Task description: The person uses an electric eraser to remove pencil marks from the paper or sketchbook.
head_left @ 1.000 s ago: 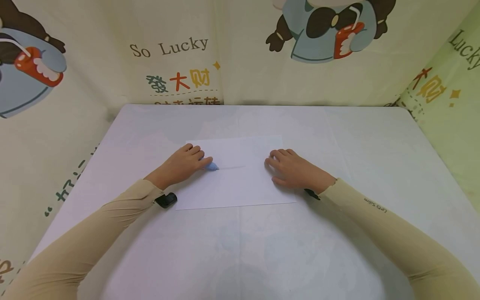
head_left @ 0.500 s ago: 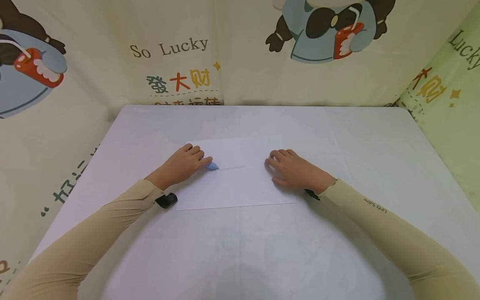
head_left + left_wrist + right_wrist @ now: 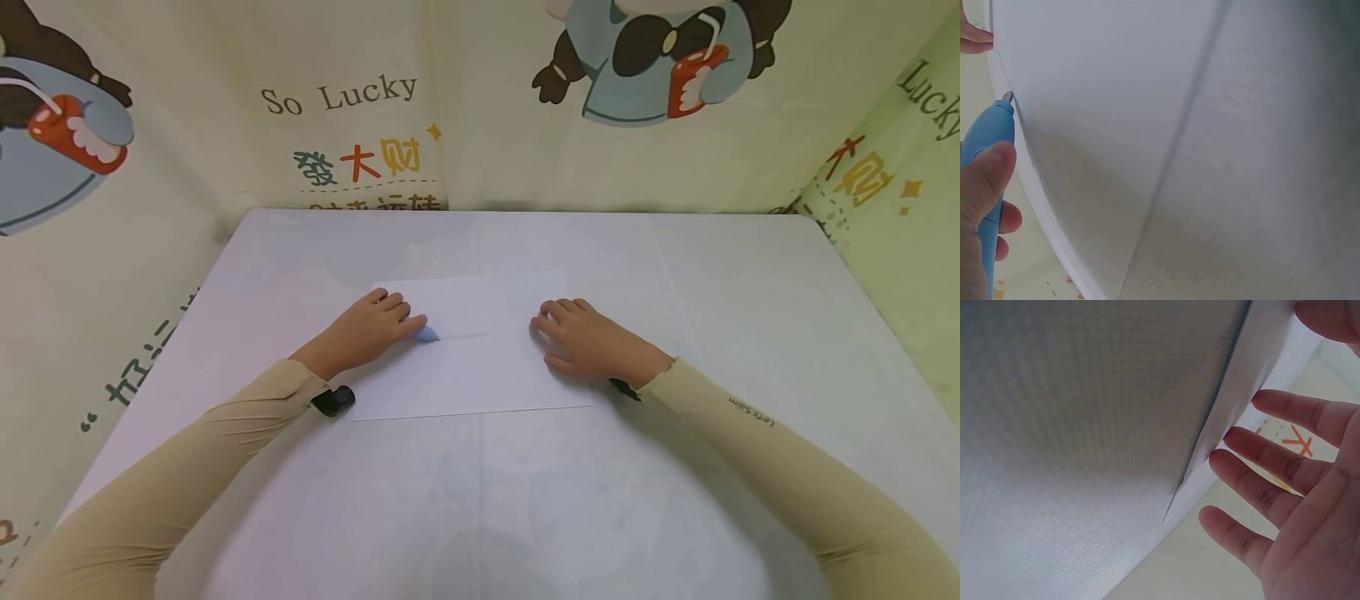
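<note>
On the left half of a white sheet of paper (image 3: 480, 379), there's a light blue pen (image 3: 426, 334) with a metal tip, gripped in the left hand (image 3: 362, 331): thumb along one side, fingers curled round the other. The tip sits at the left end of a faint line (image 3: 468, 336) that runs right across the middle of the page. Over at the right edge, the right hand (image 3: 583, 337) has its fingers spread with nothing in its grip, some fingertips resting on the paper. The sheet lies flat, roughly mid-table, on a big white table (image 3: 480, 500). Both arms are in beige sleeves (image 3: 240, 433), the right one with small lettering, and a black gadget (image 3: 333, 401) pokes out under the left cuff. Past the far edge hangs a cream cloth (image 3: 487, 150) that says "So Lucky".
</note>
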A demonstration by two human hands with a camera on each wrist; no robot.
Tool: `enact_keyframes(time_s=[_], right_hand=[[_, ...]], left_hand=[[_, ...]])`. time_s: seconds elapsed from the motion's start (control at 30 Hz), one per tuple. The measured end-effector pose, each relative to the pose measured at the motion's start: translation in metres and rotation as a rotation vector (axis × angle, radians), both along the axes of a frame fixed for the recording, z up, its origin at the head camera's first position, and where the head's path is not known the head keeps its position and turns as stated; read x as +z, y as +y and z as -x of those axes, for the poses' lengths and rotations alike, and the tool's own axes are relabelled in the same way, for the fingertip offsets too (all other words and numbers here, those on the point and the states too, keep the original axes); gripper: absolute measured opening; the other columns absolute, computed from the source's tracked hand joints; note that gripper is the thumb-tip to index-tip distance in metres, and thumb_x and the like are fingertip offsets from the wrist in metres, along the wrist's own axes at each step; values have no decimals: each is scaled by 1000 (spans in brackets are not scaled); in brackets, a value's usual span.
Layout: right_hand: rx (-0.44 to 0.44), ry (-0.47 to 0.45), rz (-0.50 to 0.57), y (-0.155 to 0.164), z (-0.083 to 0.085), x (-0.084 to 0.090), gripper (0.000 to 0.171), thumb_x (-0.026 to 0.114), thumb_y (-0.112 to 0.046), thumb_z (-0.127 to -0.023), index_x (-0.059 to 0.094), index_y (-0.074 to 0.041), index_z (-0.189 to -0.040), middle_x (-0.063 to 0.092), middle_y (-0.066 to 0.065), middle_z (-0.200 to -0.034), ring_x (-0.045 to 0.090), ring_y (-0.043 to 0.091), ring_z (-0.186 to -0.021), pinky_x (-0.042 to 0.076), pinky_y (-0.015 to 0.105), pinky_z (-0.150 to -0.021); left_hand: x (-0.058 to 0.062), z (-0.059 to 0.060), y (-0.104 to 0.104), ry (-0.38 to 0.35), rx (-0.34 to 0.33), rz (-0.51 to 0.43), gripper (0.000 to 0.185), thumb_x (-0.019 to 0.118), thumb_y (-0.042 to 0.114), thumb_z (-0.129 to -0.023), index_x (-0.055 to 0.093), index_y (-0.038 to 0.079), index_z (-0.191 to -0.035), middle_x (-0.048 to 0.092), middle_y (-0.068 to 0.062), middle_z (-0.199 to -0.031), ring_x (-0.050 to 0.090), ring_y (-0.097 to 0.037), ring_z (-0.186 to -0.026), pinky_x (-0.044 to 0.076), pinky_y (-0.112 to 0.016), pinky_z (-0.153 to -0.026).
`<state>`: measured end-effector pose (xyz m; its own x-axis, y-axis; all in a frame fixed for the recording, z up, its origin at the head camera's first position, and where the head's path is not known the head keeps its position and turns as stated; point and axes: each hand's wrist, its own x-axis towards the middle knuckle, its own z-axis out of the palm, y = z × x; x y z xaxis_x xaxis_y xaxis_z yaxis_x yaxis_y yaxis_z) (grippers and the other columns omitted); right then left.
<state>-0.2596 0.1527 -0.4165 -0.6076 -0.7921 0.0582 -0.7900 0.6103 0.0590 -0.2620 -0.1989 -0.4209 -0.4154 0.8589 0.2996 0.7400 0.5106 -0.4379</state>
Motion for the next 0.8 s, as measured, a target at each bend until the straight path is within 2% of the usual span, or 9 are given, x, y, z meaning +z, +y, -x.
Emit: enact_keyframes(time_s=[0.3,0.6,0.8], right_hand=[[2,0,5,0,0,0,42,66,-26,-85,52,-4,-118,53,18,-117,54,35,-109,43,49,-92],[6,2,6,0,1,0,42,65,-26,-85,52,-4,-118,53,17,-117,54,35,-108,43,49,-92],[5,-4,15,0,1,0,41,65,-26,-85,52,-4,-118,52,17,-116,54,34,-107,43,49,-92]], left_hand=[[-1,1,-2,-2,17,-12,18,67,8,-84,57,11,-98,60,-8,-78,53,-24,-75,45,-35,-76],[0,1,1,1,-12,12,19,66,8,-85,58,14,-101,61,-7,-81,52,-22,-76,41,-33,-73],[0,1,2,1,-4,16,19,67,9,-85,58,13,-100,61,-7,-81,51,-22,-75,41,-33,-73]])
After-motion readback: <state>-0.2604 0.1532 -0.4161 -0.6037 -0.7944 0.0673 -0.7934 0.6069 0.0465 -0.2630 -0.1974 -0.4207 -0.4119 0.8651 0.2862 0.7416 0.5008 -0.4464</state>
